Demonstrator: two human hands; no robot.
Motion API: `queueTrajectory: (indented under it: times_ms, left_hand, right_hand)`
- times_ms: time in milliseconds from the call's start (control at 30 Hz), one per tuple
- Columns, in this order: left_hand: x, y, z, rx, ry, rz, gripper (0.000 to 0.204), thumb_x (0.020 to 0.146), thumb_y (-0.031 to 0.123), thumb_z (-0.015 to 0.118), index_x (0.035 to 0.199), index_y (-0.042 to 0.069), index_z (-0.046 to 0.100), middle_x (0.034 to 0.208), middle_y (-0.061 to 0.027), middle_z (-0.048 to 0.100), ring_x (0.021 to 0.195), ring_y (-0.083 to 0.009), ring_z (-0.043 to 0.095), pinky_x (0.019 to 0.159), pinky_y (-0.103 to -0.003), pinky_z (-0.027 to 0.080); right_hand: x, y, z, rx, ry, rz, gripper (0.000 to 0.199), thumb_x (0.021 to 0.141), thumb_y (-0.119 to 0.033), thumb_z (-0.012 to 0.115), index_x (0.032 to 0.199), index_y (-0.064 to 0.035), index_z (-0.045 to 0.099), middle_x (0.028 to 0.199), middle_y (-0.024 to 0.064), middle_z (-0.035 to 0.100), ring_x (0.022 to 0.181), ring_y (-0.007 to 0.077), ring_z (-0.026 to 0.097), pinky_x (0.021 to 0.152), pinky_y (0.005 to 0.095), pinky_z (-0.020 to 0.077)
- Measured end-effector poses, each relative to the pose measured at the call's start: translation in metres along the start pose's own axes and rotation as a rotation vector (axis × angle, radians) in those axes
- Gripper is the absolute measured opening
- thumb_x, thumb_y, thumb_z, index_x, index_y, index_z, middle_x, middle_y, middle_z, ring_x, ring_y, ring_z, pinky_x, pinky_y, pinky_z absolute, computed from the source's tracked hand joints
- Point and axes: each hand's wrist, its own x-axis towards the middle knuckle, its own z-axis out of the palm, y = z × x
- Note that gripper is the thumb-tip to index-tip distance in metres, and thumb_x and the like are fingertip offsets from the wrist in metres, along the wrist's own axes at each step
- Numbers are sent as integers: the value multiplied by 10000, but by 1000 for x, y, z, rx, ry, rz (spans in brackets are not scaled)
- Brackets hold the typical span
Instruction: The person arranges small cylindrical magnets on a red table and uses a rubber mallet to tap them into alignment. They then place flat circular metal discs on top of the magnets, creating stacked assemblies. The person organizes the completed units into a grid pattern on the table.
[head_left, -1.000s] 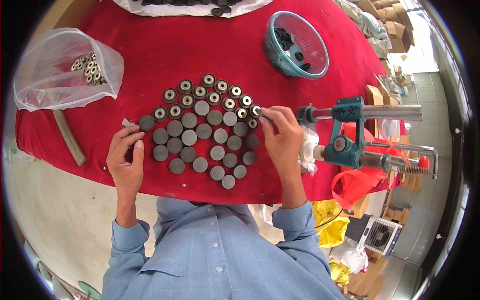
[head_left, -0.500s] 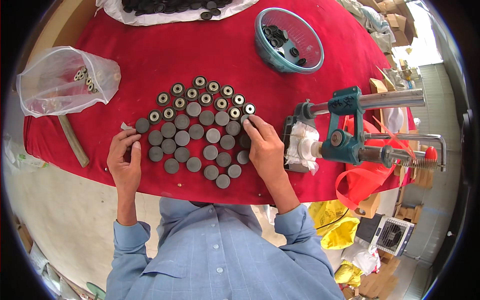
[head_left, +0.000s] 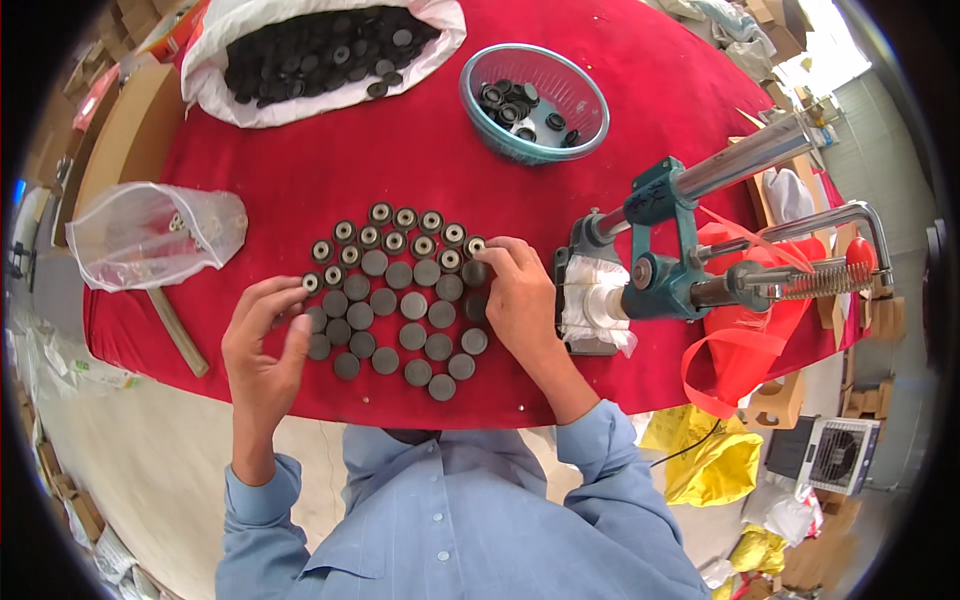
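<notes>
A cluster of round dark discs lies in front of me; those along the far rim show metal bearings in their middles, like this bearing-fitted disc (head_left: pixel 380 213), and the nearer ones are plain grey discs (head_left: pixel 383 302). At the cluster's left side is my left hand (head_left: pixel 266 345), its fingers bent and its thumb apart; the fingertips meet the leftmost bearing-fitted disc (head_left: pixel 312 284). My right hand (head_left: pixel 523 300) rests along the right side, fingers loosely stretched out, tips at the edge of another bearing-fitted disc (head_left: pixel 474 245). The right thumb and discs beneath that hand are partly hidden.
A teal hand press (head_left: pixel 655 285) stands to the right, with red straps (head_left: pixel 730 360) behind it. Farther off are a basin of black parts (head_left: pixel 535 150) and a white sack of black discs (head_left: pixel 215 95). A clear bag (head_left: pixel 110 235) and a stick (head_left: pixel 178 332) lie left.
The view has tilted, bringing more of the far table into sight. My left thumb has opened away from its fingers, and the plain disc once at those fingertips is hidden. The right hand stays beside the cluster.
</notes>
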Motion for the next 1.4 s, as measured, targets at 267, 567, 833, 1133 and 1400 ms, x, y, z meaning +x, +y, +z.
queueTrajectory:
  times_ms: [267, 567, 833, 1133, 1400]
  left_hand:
    - [181, 74, 104, 46, -352, 428, 405, 936, 100, 755, 1317, -15, 683, 1276, -186, 709, 1127, -276, 723, 955, -381, 581]
    - [315, 18, 268, 720, -709, 259, 1123, 825, 715, 782, 1691, 126, 376, 1705, -291, 347, 1553, -527, 358, 1231, -652, 377]
    - [311, 22, 285, 735, -810, 195, 1144, 746, 579, 878, 1678, 191, 340, 1618, -357, 369, 1422, -612, 479, 1158, -625, 491]
    - [318, -10, 290, 532, -813, 379, 491, 827, 264, 784, 1266, 71, 683, 1172, -259, 718, 1166, -455, 703, 971, -538, 578]
    - [321, 21, 267, -40, -639, 112, 296, 863, 236, 799, 1112, 83, 751, 985, -107, 763, 865, -207, 746, 690, -379, 615]
  right_hand:
    - [-5, 18, 13, 283, 221, 172, 412, 771, 193, 546, 1118, 9, 674, 1137, 173, 648, 916, 310, 662, 804, 396, 566]
    - [-6, 18, 17, 183, 133, 116, 351, 775, 79, 686, 1112, -17, 679, 1119, 168, 657, 1044, 389, 642, 899, 492, 541]
    - [-9, 21, 16, 187, 104, 137, 287, 783, 27, 722, 1059, -50, 694, 1092, 119, 670, 1027, 349, 642, 877, 472, 526]
    - [-10, 21, 21, 208, 130, 98, 275, 772, 28, 733, 1030, -54, 688, 1063, 115, 654, 1009, 348, 643, 843, 483, 518]
    - [-8, 25, 22, 215, 181, 88, 251, 774, 51, 711, 1005, -45, 688, 1041, 133, 655, 990, 372, 642, 842, 493, 520]
